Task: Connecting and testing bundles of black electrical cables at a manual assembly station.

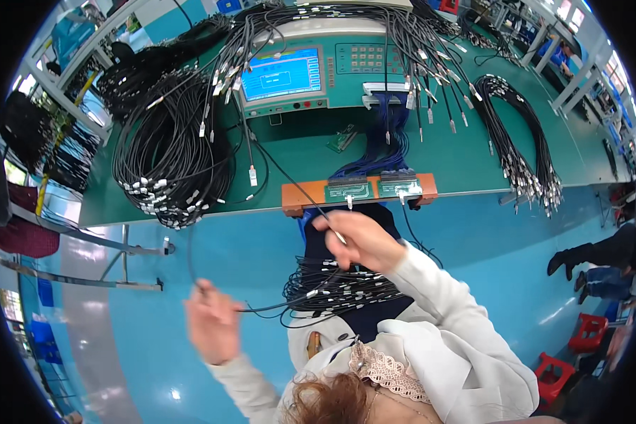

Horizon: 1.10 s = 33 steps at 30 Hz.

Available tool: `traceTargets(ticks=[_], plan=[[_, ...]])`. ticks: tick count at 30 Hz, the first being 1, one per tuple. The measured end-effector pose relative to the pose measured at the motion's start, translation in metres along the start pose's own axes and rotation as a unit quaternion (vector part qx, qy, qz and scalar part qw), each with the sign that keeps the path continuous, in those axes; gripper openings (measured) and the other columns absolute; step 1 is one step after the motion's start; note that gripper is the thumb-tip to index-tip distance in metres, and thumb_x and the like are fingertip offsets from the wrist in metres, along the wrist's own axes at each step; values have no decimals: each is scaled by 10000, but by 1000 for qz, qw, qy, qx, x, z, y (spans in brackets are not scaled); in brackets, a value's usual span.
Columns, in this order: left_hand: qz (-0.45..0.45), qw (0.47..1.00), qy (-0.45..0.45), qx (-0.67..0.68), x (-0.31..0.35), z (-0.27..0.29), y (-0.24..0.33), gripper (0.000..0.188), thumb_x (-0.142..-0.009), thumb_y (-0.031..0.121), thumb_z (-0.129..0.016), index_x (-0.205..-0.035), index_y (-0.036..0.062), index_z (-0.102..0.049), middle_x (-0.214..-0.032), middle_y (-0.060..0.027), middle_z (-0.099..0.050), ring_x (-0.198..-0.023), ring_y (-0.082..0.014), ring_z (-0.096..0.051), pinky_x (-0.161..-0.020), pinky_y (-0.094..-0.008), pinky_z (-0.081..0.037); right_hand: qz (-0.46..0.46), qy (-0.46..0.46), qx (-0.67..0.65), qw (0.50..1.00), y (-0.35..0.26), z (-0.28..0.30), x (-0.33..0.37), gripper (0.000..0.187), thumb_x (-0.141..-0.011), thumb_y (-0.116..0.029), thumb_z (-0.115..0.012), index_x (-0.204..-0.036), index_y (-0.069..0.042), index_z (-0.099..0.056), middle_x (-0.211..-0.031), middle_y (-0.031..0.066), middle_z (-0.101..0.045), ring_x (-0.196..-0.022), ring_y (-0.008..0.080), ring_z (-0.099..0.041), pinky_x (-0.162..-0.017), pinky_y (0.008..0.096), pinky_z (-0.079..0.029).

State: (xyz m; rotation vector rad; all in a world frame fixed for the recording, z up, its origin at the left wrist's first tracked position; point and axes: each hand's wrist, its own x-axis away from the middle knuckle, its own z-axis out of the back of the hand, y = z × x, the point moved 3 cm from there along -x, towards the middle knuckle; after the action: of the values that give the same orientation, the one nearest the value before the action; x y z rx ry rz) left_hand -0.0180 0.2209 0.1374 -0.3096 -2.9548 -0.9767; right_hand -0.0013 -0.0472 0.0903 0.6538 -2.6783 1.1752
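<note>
My right hand [364, 242] is closed around a thin black cable [295, 185], whose metal-tipped end pokes out below the fingers. That cable slants up and left toward the tester. My left hand [214, 319], somewhat blurred, is off to the left with its fingers closed on a black cable [261, 309] running right toward my lap. A pile of black cables [346, 288] with white-tagged ends lies across my lap. Just beyond my right hand, an orange fixture [300, 192] at the bench edge carries two green circuit boards [348, 189], each with a white plug in it.
A tester with a lit blue screen [281, 73] stands on the green bench [445, 159]. Coiled black cables [173, 152] hang over its left edge; a looped cable bundle [537, 134] lies right. Blue ribbon wiring [385, 138] joins tester and fixture. Red stools [555, 374] stand lower right.
</note>
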Motion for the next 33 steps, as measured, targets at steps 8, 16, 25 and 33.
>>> traceTargets(ticks=[8, 16, 25, 33], plan=[[-23, 1000, 15, -9, -74, 51, 110, 233, -994, 135, -388, -1123, -51, -443, -689, -8, -312, -527, -66, -265, -453, -186, -287, 109, 212, 156, 959, 12, 68, 178, 260, -955, -125, -364, -1158, 23, -431, -626, 80, -538, -444, 141, -504, -507, 301, -512], [-70, 974, 80, -201, -70, 73, 154, 324, -1009, 182, -341, -1232, -37, -428, -641, 28, -267, -478, -33, -208, -406, -196, -199, 459, 355, -178, 795, -37, 145, 276, 181, -950, -85, -432, -1086, 29, -466, -715, 13, -372, -554, 103, -317, -535, 223, -338], [121, 909, 96, -387, -67, 36, 31, 340, -973, 261, -429, -1182, 6, -514, -859, 10, -571, -476, 12, -264, -383, -174, -200, 348, 487, 208, 774, -59, 180, 242, 341, -987, -314, -398, -1039, -15, -555, -564, -52, -325, -458, 38, -265, -399, 210, -230], [72, 698, -179, -690, -68, -17, -213, 274, -961, 179, -386, -892, -10, -573, -657, -126, -589, -610, -281, -576, -593, -373, -435, 184, 409, 520, 727, 10, 125, 65, 226, -924, -199, -485, -875, 10, -556, -695, 159, -632, -633, 348, -614, -570, 407, -471]])
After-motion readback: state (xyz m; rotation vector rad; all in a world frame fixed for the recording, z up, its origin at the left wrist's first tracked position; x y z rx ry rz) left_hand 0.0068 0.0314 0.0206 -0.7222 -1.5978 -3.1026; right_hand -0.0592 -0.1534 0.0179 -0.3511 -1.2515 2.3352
